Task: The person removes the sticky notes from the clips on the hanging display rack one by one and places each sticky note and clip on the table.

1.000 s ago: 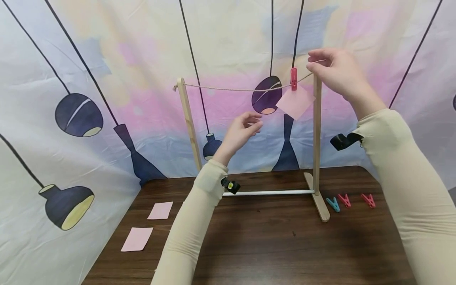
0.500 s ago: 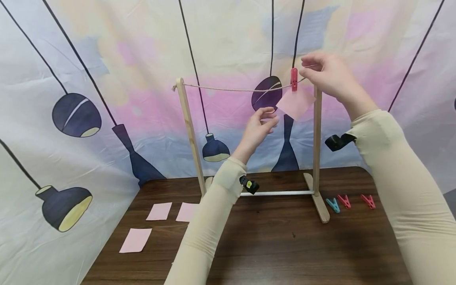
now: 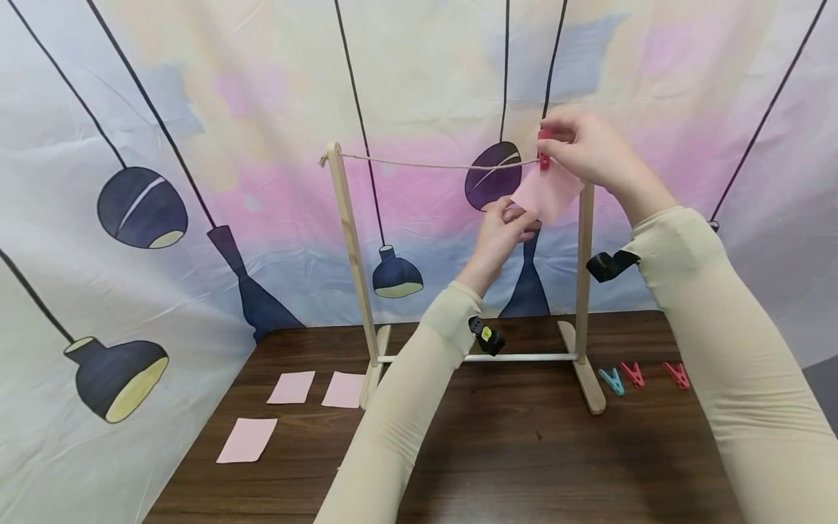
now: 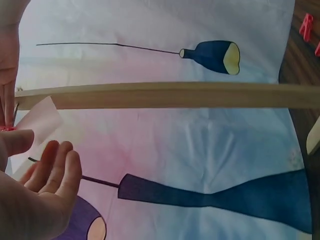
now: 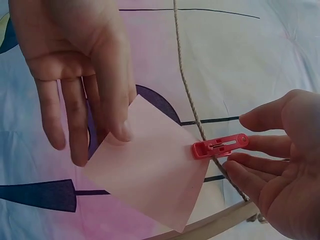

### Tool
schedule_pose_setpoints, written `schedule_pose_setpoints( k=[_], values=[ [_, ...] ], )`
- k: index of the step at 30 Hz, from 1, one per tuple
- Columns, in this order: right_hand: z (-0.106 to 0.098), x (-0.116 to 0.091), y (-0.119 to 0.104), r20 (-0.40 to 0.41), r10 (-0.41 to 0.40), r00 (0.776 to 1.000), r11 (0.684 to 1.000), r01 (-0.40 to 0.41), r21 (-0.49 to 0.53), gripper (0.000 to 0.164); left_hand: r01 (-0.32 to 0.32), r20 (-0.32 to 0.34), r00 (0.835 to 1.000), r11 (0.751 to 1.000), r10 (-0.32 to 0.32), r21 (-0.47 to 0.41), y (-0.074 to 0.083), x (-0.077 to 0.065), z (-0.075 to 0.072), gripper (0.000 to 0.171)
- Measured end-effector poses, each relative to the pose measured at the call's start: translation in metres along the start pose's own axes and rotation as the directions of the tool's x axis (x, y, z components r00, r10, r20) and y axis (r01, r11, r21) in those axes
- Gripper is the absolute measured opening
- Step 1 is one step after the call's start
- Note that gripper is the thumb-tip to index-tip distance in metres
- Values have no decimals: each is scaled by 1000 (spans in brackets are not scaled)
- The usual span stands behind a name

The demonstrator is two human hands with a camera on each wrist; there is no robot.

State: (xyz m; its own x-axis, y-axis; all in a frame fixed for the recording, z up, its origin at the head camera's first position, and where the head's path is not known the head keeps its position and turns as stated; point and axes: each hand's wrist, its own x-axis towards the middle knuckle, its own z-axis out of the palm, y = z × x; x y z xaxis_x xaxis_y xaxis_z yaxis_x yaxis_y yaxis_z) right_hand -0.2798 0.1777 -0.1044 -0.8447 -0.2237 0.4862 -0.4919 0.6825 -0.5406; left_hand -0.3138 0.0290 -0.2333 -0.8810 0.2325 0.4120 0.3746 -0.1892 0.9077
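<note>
A square of pink paper (image 3: pixel 551 191) hangs by a red clothespin (image 5: pixel 218 146) from the thin rope (image 3: pixel 425 165) of a wooden stand. My left hand (image 3: pixel 503 234) is at the paper's lower left edge. In the right wrist view its thumb lies over the front of the paper (image 5: pixel 150 160) and its fingers are behind, so it pinches the sheet lightly. My right hand (image 3: pixel 589 149) is around the upper end of the clothespin. Its fingers are beside the clip, and the right wrist view shows the thumb slightly apart from it.
Several pink paper squares (image 3: pixel 246 440) lie on the left of the brown table (image 3: pixel 497 451). Two red clothespins (image 3: pixel 633 374) and a blue clothespin (image 3: pixel 612 381) lie right of the stand's foot (image 3: pixel 589 386). A white bar (image 3: pixel 530 357) joins the posts; a patterned cloth hangs behind.
My left hand has moved up and right to the hanging paper. My right hand has moved left along the rope from the post's top to the red clothespin.
</note>
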Motion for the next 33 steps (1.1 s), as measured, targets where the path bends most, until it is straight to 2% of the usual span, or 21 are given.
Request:
schedule_pose_setpoints(
  k=[9, 13, 22, 27, 33],
  values=[
    [2, 0, 3, 31, 23, 999, 1000, -23, 4, 48, -54, -50, 997, 998, 53, -11, -5, 0, -2, 14],
    [1, -1, 3, 39, 26, 999, 1000, -26, 5, 47, -60, -70, 996, 998, 58, -25, -6, 0, -4, 15],
    [0, 0, 4, 47, 25, 999, 999, -26, 25, 47, -70, -61, 996, 998, 70, 1, -9, 0, -8, 12],
    [-2, 2, 6, 62, 21, 998, 998, -24, 53, 40, -62, -56, 997, 998, 62, 7, -8, -1, -10, 12],
    [-3, 3, 7, 75, 5, 997, 999, -8, 33, 31, -59, -59, 997, 998, 59, 7, -9, 0, -11, 11]
  ],
)
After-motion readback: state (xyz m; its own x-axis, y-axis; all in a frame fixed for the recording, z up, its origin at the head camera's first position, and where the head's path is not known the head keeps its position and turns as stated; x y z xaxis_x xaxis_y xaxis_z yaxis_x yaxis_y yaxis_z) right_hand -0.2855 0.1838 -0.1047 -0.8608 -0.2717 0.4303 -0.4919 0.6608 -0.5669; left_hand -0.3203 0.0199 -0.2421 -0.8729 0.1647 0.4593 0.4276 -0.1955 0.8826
